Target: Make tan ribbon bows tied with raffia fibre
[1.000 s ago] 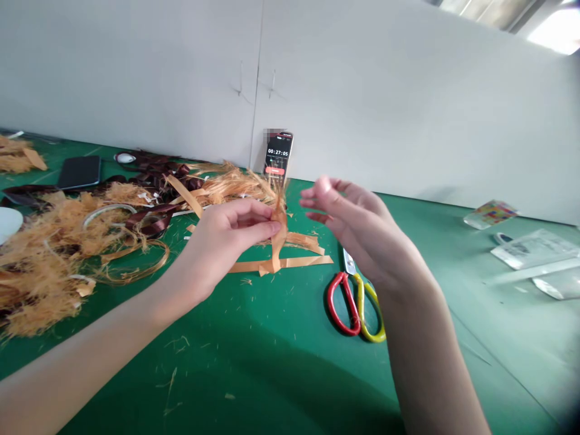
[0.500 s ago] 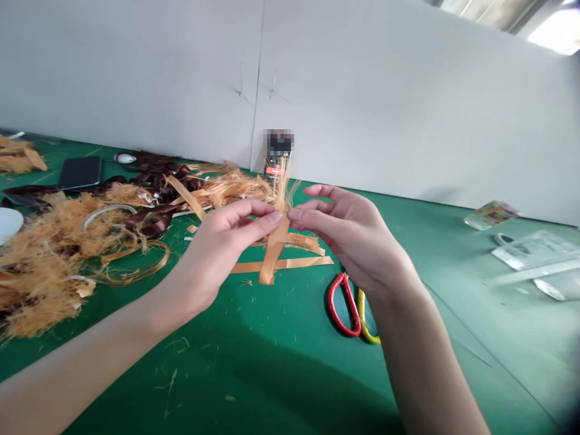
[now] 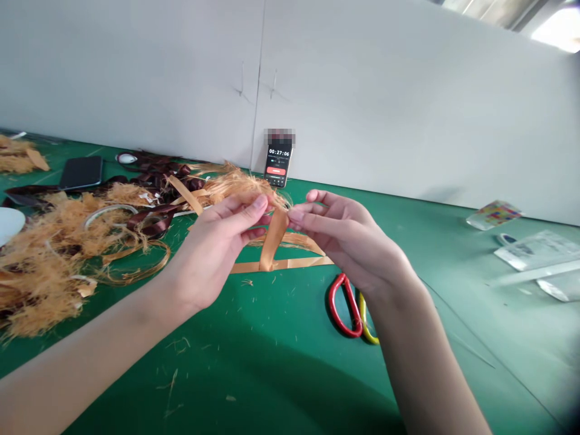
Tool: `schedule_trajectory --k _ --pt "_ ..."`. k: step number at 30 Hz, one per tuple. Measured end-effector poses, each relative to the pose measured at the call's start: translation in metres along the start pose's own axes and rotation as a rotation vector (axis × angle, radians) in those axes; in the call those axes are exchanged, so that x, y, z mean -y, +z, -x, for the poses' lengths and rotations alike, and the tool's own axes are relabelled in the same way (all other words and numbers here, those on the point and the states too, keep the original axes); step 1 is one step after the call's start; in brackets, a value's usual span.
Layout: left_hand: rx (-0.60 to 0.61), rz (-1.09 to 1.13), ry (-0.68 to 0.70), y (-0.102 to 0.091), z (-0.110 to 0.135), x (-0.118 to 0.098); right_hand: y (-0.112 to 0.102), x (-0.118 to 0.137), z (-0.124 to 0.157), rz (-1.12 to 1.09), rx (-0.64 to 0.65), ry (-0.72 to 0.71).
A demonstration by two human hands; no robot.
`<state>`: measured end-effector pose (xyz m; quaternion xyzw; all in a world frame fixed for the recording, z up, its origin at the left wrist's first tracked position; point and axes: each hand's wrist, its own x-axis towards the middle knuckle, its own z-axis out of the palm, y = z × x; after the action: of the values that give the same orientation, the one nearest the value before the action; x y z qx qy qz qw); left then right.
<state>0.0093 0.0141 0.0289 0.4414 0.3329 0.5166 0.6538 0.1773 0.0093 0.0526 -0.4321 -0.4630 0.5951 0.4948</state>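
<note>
My left hand (image 3: 212, 241) and my right hand (image 3: 344, 235) meet at the middle of the green cutting mat (image 3: 203, 362), fingertips pinching a strip of orange satin ribbon (image 3: 273, 241). The strip hangs in a loop or fold below my fingers, and my fingers hide its top. A tuft of frayed orange fibres (image 3: 238, 188) spreads just behind my left fingers. A longer flat ribbon strip (image 3: 281, 264) lies on the mat under both hands. Red-and-yellow-handled scissors (image 3: 347, 311) lie below my right wrist, partly hidden by it.
A large heap of frayed orange fibre (image 3: 45, 266) and dark brown ribbon (image 3: 156, 178) lies left, with a black phone (image 3: 80, 172) beyond. A timer phone (image 3: 278, 166) leans on the white wall (image 3: 385, 90). Plastic packets (image 3: 537, 251) lie right.
My right hand has closed from open fingers onto the ribbon, and both hands have come together. The frayed end no longer stands up above my fingers, and the scissors are more covered by my wrist.
</note>
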Motion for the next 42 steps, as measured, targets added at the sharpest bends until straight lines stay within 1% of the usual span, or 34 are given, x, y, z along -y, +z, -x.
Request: schedule_trajectory --k 3,6,10,12,14,16,20,23,25,28,31,34,38,42 --pt "-0.027 -0.037 -0.025 -0.0009 -0.0009 -0.0003 -0.0017 0.0003 -0.001 -0.027 0.002 0.0" --pt "-0.075 -0.061 -0.049 -0.0009 -0.0005 0.0009 -0.001 0.0013 -0.0004 -0.015 0.019 0.038" --pt "-0.068 -0.08 -0.059 0.0001 0.0011 0.0038 0.0015 0.0011 0.0009 -0.015 0.064 0.025" --pt "-0.063 -0.083 -0.057 0.0006 0.002 0.005 0.0022 0.0002 0.001 -0.017 0.039 0.009" --pt "-0.062 -0.066 -0.049 0.0012 0.0026 0.0058 0.0024 -0.0003 0.0007 -0.024 -0.014 -0.002" --pt "-0.079 -0.035 -0.036 0.0017 0.0028 0.0059 0.0021 0.0002 0.0005 -0.028 -0.049 -0.007" --pt "-0.129 0.044 -0.009 0.0021 0.0017 0.0054 0.0019 0.004 0.0014 -0.006 -0.077 -0.005" --pt "-0.121 0.057 0.006 0.0022 0.0009 0.0055 0.0021 0.006 0.0026 0.008 -0.104 -0.022" --pt "-0.116 0.056 0.015 0.0025 0.0009 0.0059 0.0022 0.0056 0.003 0.018 -0.077 -0.015" --pt "-0.111 0.055 -0.009 0.0033 0.0018 0.0065 0.0032 0.0028 0.003 0.027 -0.003 0.008" --pt "-0.095 0.036 -0.023 0.0041 0.0026 0.0066 0.0052 0.0002 0.0025 0.036 0.012 0.015" --pt "-0.076 0.008 0.003 0.0043 0.0023 0.006 0.0059 -0.0007 0.0018 0.06 0.001 0.017" --pt "-0.092 -0.032 0.043 0.0048 0.0011 0.0058 0.0048 -0.0016 0.0017 0.082 0.003 0.012" --pt "-0.114 -0.094 0.144 0.0051 -0.0009 0.0085 0.008 -0.0036 0.002 0.089 -0.009 -0.02"
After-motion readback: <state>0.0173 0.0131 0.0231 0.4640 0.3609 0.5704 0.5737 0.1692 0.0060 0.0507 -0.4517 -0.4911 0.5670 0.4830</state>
